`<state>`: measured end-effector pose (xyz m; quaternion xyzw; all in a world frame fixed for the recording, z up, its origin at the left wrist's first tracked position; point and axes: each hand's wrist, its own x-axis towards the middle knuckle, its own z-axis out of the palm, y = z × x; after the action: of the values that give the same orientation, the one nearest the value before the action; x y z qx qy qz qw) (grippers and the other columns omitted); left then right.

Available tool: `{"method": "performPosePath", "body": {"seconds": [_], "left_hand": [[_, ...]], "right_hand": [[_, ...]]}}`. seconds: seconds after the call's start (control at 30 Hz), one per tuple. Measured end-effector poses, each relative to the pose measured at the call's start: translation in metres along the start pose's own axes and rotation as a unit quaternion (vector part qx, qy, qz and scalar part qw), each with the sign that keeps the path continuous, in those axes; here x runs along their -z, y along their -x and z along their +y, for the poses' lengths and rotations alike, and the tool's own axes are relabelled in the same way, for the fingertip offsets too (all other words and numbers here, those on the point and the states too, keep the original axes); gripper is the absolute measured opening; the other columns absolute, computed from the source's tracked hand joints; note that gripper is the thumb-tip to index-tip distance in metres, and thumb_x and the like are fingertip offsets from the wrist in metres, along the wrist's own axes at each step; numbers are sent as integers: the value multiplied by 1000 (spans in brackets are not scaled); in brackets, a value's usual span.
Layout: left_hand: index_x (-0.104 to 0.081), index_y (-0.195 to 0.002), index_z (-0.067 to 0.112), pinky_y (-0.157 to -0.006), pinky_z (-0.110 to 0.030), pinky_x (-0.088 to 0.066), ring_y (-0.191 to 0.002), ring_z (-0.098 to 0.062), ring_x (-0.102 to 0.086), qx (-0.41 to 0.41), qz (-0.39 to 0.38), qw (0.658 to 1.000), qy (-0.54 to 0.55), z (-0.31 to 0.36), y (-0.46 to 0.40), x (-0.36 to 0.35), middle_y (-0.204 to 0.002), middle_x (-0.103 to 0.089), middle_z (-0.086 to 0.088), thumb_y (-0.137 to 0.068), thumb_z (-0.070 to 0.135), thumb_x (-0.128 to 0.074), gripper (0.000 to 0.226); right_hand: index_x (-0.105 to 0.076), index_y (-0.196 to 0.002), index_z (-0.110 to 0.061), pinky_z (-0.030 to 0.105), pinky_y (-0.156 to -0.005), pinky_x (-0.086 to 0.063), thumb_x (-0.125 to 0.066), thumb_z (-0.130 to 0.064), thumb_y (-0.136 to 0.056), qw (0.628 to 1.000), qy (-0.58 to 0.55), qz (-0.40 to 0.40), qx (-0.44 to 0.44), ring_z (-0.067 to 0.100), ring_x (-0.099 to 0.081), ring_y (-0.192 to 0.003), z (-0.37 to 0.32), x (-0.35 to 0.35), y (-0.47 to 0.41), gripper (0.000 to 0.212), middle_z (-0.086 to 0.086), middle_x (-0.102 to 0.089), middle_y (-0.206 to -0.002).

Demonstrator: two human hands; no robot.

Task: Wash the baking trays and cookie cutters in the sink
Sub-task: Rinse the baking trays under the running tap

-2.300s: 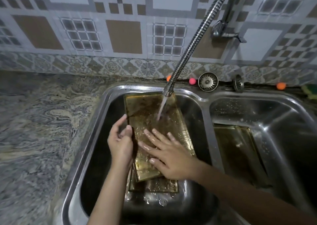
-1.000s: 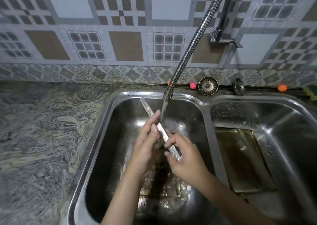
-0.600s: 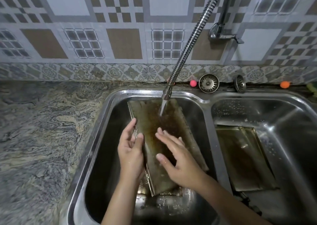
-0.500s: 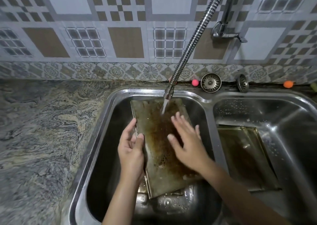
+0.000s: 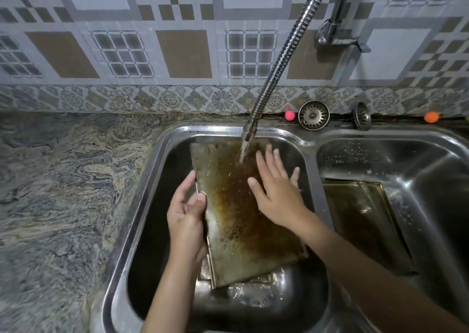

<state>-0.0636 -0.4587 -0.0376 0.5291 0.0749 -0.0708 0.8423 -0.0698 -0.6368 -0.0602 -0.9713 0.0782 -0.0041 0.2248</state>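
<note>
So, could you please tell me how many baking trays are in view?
3: one tray held under the tap in the left basin, another partly hidden beneath it, one in the right basin.

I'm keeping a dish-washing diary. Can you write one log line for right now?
step: rinsing | left hand grips baking tray edge | right hand flat on tray | water running | second tray in right basin

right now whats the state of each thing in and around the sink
tap: running, water hitting the tray
tray in left basin: tilted up, brown-stained, wet
left hand: grips the tray's left edge
right hand: flat on the tray, fingers straight
tray in right basin: lying in the basin, untouched
two strainers: out of the drains, leaning on the ledge behind the sink
</note>
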Motion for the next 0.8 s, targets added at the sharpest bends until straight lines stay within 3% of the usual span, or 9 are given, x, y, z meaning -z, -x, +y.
{"method": "performPosePath", "body": {"seconds": [0.07,0.17,0.27,0.33,0.47,0.57,0.67,0.73,0.8], "left_hand": [[-56,-125,16,-101,-48,-45,-106,-28,-63,3,-16,1000,1,-9,8,-13,-115,-69,-11,-90,-7,-48,43],[-58,-121,19,-103,-43,-44,-109,-27,-62,-7,10,1000,11,-7,-2,-19,-114,-69,-12,-91,-11,-44,44],[-60,-116,24,-87,-33,-55,-93,-18,-69,-8,38,999,37,9,-19,-4,-98,-74,-6,-92,-9,-43,45],[-59,-117,24,-81,-32,-56,-84,-13,-70,-5,23,999,46,11,-18,2,-91,-76,-2,-91,-9,-44,44],[-59,-120,20,-84,-34,-54,-88,-16,-68,28,-17,999,21,-9,4,-11,-92,-74,0,-89,-9,-48,44],[-57,-125,14,-86,-30,-53,-85,-12,-67,46,-26,998,18,-15,6,-25,-84,-74,4,-89,-12,-46,46],[-57,-126,17,-96,-39,-50,-103,-23,-66,65,-10,997,42,-7,-4,-17,-100,-74,-7,-90,-11,-45,47],[-59,-125,19,-99,-47,-47,-111,-32,-63,79,-7,996,41,-6,-4,-7,-106,-72,-12,-89,-9,-46,47],[-56,-127,17,-93,-47,-50,-103,-31,-66,89,-30,995,25,-11,5,-7,-103,-73,-11,-89,-7,-48,46]], "right_hand": [[-2,-152,-23,63,-112,11,-16,-50,-99,1000,-2,18,-21,15,22,-144,-13,4,-16,61,-2,14,-159],[-4,-152,-29,53,-115,10,-16,-45,-98,992,-62,20,106,8,19,-144,-51,-11,15,57,-10,9,-160],[-2,-151,-35,47,-116,10,-19,-47,-98,980,-63,-5,190,2,17,-144,-44,-29,56,57,-18,13,-158],[1,-150,-38,53,-115,10,-16,-53,-96,988,-41,1,149,5,20,-144,-19,-27,42,58,-17,17,-157],[-7,-152,-27,64,-109,13,-17,-50,-99,998,-17,44,-44,16,21,-144,-14,-4,-11,58,-4,10,-160],[-10,-152,-31,56,-113,10,-21,-43,-100,997,-16,31,63,12,16,-146,-44,-5,-1,54,-9,3,-161],[-8,-150,-40,43,-113,13,-23,-45,-99,985,-8,6,175,4,18,-144,-34,-11,36,53,-17,11,-158],[-4,-147,-49,47,-114,13,-20,-52,-98,987,16,-2,162,6,19,-144,-9,-7,34,52,-17,15,-158],[-4,-148,-48,59,-114,11,-17,-55,-97,997,31,17,62,11,21,-144,6,2,13,53,-12,17,-158]]}}
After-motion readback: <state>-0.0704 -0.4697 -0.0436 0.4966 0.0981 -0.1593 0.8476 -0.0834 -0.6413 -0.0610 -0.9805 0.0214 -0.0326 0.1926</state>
